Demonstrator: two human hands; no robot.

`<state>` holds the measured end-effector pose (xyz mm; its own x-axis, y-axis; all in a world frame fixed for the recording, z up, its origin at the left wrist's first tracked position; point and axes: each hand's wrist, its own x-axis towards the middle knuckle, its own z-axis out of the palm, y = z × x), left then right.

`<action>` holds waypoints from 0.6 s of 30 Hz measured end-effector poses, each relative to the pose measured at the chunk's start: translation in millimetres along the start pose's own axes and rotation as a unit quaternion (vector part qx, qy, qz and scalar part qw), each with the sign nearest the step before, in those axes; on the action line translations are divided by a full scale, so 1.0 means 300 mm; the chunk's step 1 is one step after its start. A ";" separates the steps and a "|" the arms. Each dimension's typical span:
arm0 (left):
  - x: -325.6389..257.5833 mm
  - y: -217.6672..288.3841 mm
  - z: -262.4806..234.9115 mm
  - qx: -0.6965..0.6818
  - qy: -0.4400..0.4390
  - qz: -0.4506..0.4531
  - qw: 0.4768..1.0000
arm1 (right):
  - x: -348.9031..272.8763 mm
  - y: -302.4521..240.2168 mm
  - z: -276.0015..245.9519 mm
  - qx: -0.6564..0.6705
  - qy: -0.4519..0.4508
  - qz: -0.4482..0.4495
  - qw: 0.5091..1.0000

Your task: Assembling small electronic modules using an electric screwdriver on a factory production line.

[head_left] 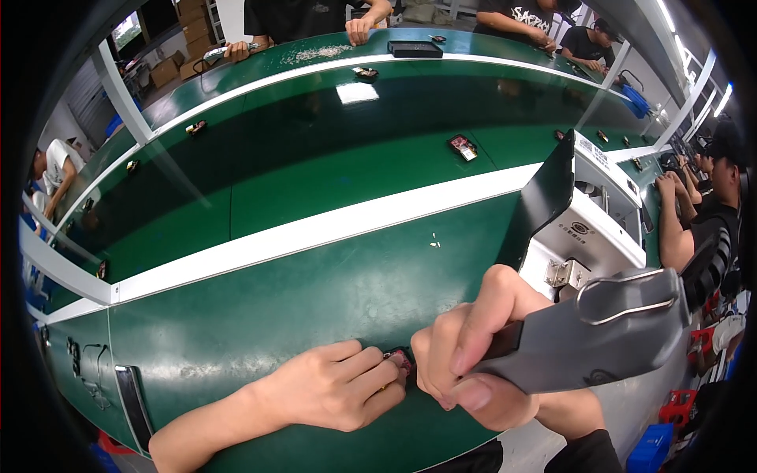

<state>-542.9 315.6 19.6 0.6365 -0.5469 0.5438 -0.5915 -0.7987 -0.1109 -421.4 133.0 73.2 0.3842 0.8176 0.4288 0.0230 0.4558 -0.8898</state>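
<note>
My left hand (339, 385) is closed on a small dark device with a reddish circuit board (400, 359), down on the green worktop (276, 315). Its fingers cover most of the device. My right hand (489, 347) wraps round a grey electric screwdriver (587, 339), which has a wire hanging loop and a ribbed black cable end at the right. The screwdriver lies nearly level in the picture, and its tip is hidden behind my fingers. Just beyond the right hand stands a white and black screw feeder (587, 213).
A white rail (315, 229) separates my worktop from a green conveyor belt (315, 158) carrying small devices (463, 147). Tiny light bits (434, 242) lie near the feeder. A phone (134, 406) and glasses (96, 378) are at left. Co-workers sit across and at right; a black tray (415, 50) is opposite.
</note>
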 end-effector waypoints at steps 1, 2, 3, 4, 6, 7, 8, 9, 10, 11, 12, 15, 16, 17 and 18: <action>-0.001 0.002 -0.005 -0.005 -0.001 -0.006 1.000 | -0.001 -0.006 0.002 -0.021 -0.012 0.000 1.000; 0.000 0.004 -0.011 -0.011 -0.002 -0.011 1.000 | -0.002 -0.015 0.002 -0.042 -0.023 0.001 0.999; -0.011 -0.001 -0.002 -0.013 0.006 -0.010 1.000 | 0.001 -0.019 0.004 -0.064 -0.033 0.000 0.997; -0.023 -0.006 0.005 -0.016 0.014 -0.008 1.000 | 0.003 -0.024 0.005 -0.087 -0.042 -0.001 0.995; -0.049 -0.012 -0.003 -0.035 0.012 -0.009 0.999 | 0.004 -0.040 0.008 -0.137 -0.060 -0.001 0.989; -0.056 -0.014 -0.009 -0.030 0.008 -0.011 0.999 | 0.003 -0.049 0.011 -0.164 -0.069 0.001 0.984; -0.066 -0.018 -0.010 -0.026 0.005 -0.014 1.000 | 0.006 -0.057 0.041 -0.002 0.014 -0.027 1.000; -0.027 -0.017 0.025 -0.046 0.038 0.020 0.998 | -0.025 -0.133 0.075 0.123 0.116 -0.061 0.984; -0.052 -0.001 0.030 -0.017 0.029 0.008 0.999 | 0.003 -0.196 0.027 0.058 0.070 -0.068 0.994; -0.073 0.007 0.034 0.012 0.020 -0.004 1.000 | 0.010 -0.260 0.021 -0.060 0.079 -0.083 0.992; -0.089 0.008 0.027 0.012 0.022 -0.009 1.000 | 0.015 -0.287 -0.024 -0.123 0.047 -0.128 0.983; -0.106 0.007 0.001 0.009 -0.008 -0.003 1.000 | 0.022 -0.301 -0.092 -0.129 0.085 -0.242 0.958; -0.111 0.004 0.006 0.010 -0.005 -0.003 1.000 | 0.022 -0.304 -0.101 -0.150 0.108 -0.259 0.948; -0.116 0.002 0.016 0.046 0.026 -0.021 0.998 | 0.017 -0.307 -0.097 -0.151 0.176 -0.247 0.941; -0.119 0.005 0.020 0.079 0.057 -0.039 0.994 | 0.014 -0.310 -0.097 -0.152 0.176 -0.247 0.941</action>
<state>-563.6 332.3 -5.0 0.6114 -0.4576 0.6456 -0.4518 -0.8717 -0.1899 -395.1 83.8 153.1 0.5372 0.3418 0.7711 0.5217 0.5837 -0.6222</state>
